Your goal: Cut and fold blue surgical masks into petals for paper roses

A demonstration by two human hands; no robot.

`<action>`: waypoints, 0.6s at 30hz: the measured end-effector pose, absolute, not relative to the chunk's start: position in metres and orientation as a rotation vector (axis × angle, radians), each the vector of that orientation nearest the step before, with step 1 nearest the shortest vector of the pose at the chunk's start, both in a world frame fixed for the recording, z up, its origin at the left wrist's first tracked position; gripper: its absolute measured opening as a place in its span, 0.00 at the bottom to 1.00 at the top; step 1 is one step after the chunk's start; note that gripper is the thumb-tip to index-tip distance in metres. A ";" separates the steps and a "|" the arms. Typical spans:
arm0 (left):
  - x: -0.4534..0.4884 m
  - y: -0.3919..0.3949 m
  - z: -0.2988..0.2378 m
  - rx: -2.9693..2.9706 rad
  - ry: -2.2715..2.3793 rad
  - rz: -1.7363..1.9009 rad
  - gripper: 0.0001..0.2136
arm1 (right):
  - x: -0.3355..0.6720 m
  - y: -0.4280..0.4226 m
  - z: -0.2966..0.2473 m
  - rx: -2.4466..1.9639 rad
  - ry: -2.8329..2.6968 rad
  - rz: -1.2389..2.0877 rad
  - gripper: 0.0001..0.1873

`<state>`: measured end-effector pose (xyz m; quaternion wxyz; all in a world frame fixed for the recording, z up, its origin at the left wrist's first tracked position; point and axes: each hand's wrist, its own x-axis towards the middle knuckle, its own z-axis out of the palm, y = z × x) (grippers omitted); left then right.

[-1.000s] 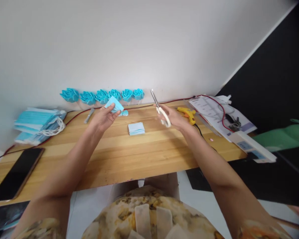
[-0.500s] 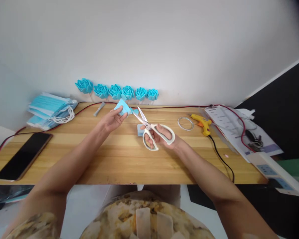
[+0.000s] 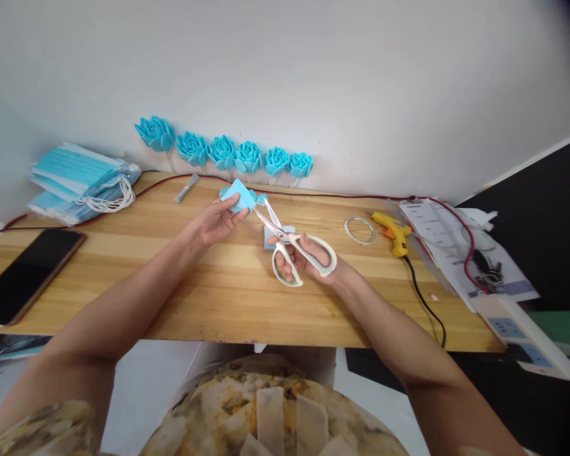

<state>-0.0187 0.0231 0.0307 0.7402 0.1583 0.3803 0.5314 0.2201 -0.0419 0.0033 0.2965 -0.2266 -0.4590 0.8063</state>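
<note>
A small light-blue fabric square (image 3: 239, 193) is pinched in the fingers of my left hand (image 3: 217, 221). My right hand (image 3: 308, 258) has its fingers through the handles of white-handled scissors (image 3: 281, 235). The scissors' blades stand apart, their tips close to the right edge of the blue square. Small blue pieces (image 3: 260, 199) lie on the table behind the square. Under the scissors, partly hidden, rests a stack of pale-blue squares (image 3: 270, 238). Several blue fabric flowers (image 3: 222, 152) on thin stems stand in a row against the wall.
Face masks (image 3: 78, 180) and a phone (image 3: 31, 272) lie on the left of the wooden table (image 3: 209, 304). At right are a ring of tape (image 3: 360, 230), a yellow glue gun (image 3: 394, 231), papers (image 3: 434, 225), keys (image 3: 489, 269) and a power strip (image 3: 522, 335). A red cable (image 3: 342, 194) runs along the back.
The view has shifted and tilted a little, so the flowers and masks appear higher. My hands hold nearly the same pose, with the scissors still apart beside the blue square.
</note>
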 end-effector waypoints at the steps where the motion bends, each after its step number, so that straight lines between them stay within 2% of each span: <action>1: -0.018 0.022 0.032 0.349 0.835 1.161 0.10 | 0.220 -0.042 0.004 -0.611 -1.233 2.134 0.34; 7: -0.014 0.019 0.033 0.362 0.848 1.151 0.10 | 0.219 -0.043 0.005 -0.655 -1.238 2.123 0.34; 18: -0.006 0.011 0.016 0.503 0.769 1.082 0.04 | 0.215 -0.045 0.008 -0.705 -1.290 2.047 0.36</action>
